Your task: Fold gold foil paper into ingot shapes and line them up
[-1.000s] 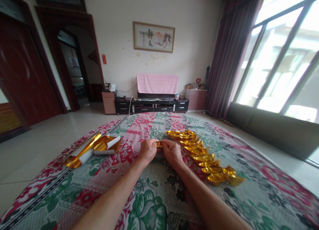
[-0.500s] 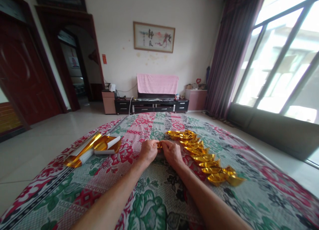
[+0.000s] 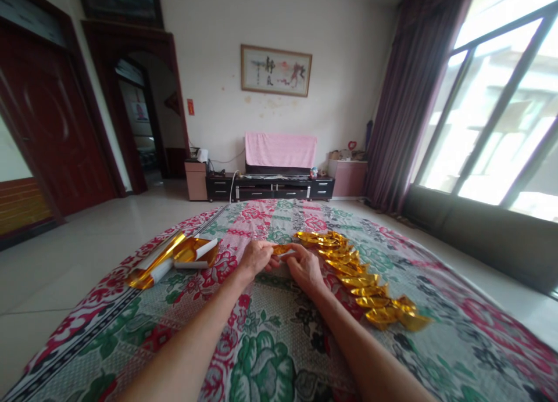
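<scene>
My left hand and my right hand meet over a flowered cloth, fingers pinched on a small piece of gold foil paper held between them. A curved row of several folded gold foil ingots runs from just beyond my right hand toward the near right. To the left of my left hand lies a loose stack of gold foil sheets with white backs, partly curled.
The cloth covers a round table with tiled floor around it. A low dark TV cabinet under a pink towel stands at the far wall. Dark red doors are at the left, a large window with curtains at the right.
The gold piece between my fingers has turned up and shows more. The view has shifted slightly; my hands stay together in the same place on the cloth.
</scene>
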{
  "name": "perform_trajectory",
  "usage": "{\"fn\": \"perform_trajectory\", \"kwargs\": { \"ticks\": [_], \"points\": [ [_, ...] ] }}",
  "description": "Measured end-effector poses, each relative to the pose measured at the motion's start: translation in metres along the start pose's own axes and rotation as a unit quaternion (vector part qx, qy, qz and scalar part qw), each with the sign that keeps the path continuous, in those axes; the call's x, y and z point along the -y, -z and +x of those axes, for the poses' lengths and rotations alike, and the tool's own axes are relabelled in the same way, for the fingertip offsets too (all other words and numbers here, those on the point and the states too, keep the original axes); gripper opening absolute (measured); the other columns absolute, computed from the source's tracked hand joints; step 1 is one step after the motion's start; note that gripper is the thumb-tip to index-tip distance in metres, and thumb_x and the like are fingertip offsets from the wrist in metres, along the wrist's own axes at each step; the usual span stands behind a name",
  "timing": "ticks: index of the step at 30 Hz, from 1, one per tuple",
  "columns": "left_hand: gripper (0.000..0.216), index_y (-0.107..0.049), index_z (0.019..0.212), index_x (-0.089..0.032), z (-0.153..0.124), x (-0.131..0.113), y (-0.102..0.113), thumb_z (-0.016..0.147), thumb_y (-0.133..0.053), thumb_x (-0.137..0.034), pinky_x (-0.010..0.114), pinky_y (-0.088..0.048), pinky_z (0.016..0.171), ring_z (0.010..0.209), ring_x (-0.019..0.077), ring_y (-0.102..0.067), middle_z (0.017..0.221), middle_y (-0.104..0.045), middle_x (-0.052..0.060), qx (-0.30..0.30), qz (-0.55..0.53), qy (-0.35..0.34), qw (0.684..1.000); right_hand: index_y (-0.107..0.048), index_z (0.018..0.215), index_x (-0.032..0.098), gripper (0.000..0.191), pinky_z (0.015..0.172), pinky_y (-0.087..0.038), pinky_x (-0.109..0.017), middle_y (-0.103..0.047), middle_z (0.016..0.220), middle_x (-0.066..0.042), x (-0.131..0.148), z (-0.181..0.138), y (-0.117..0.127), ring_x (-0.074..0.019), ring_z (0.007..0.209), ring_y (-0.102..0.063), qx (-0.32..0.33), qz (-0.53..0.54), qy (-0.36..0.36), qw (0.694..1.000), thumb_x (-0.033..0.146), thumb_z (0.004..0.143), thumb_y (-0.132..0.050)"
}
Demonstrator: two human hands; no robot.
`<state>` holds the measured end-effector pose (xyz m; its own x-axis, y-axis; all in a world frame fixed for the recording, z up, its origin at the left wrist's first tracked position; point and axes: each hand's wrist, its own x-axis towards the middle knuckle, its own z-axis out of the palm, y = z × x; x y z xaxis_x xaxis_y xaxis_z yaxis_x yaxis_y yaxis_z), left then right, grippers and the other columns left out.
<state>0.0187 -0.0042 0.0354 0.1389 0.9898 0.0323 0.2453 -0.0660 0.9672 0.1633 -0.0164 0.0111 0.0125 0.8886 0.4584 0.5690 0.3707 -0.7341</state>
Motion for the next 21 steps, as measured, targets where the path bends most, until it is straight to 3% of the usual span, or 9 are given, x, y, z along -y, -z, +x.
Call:
{"fn": "perform_trajectory", "kwargs": {
  "ticks": [7, 16, 19, 21],
  "points": [
    [0.044, -0.059, 0.106, -0.009, -0.004, -0.005, 0.003, 0.068, -0.04, -0.017, 0.013, -0.035, 0.037, 0.042, 0.0076, -0.057, 0.062, -0.066, 0.005, 0.021, -0.012, 0.019, 1.0, -0.065, 0.09, 0.017, 0.028, 0.057, -0.043, -0.02, -0.069, 0.071, -0.001, 0.001, 0.0, -0.001, -0.0135, 0.06, -0.061, -0.011, 0.002, 0.027, 1.0, 0.027, 0.075, -0.042],
    [0.042, -0.057, 0.11, -0.01, -0.001, -0.003, 0.003, 0.073, -0.04, -0.023, 0.015, -0.035, 0.037, 0.041, 0.0085, -0.056, 0.059, -0.064, 0.004, 0.013, -0.01, 0.009, 1.0, -0.067, 0.078, 0.019, 0.024, 0.058, -0.041, -0.02, -0.068, 0.069, 0.0, 0.002, -0.001, -0.001, -0.0133, 0.061, -0.059, -0.003, -0.024, 0.039, 0.999, 0.026, 0.075, -0.045],
    [0.042, -0.057, 0.111, -0.013, -0.002, -0.001, 0.008, 0.076, -0.041, -0.029, 0.017, -0.037, 0.041, 0.039, 0.0076, -0.052, 0.057, -0.062, 0.001, -0.055, 0.052, -0.051, 0.996, -0.066, 0.074, 0.019, 0.023, 0.058, -0.04, -0.02, -0.068, 0.069, 0.0, 0.002, 0.0, 0.0, -0.0136, 0.063, -0.06, -0.007, -0.037, 0.03, 0.999, 0.026, 0.075, -0.044],
    [0.037, -0.059, 0.109, -0.016, -0.004, 0.001, 0.012, 0.076, -0.043, -0.026, 0.017, -0.041, 0.049, 0.044, 0.0073, -0.053, 0.058, -0.062, -0.001, -0.107, 0.118, -0.136, 0.978, -0.066, 0.074, 0.019, 0.023, 0.058, -0.039, -0.02, -0.068, 0.069, 0.0, 0.002, 0.001, 0.0, -0.0137, 0.063, -0.06, -0.01, -0.044, 0.019, 0.999, 0.026, 0.075, -0.044]
  ]
}}
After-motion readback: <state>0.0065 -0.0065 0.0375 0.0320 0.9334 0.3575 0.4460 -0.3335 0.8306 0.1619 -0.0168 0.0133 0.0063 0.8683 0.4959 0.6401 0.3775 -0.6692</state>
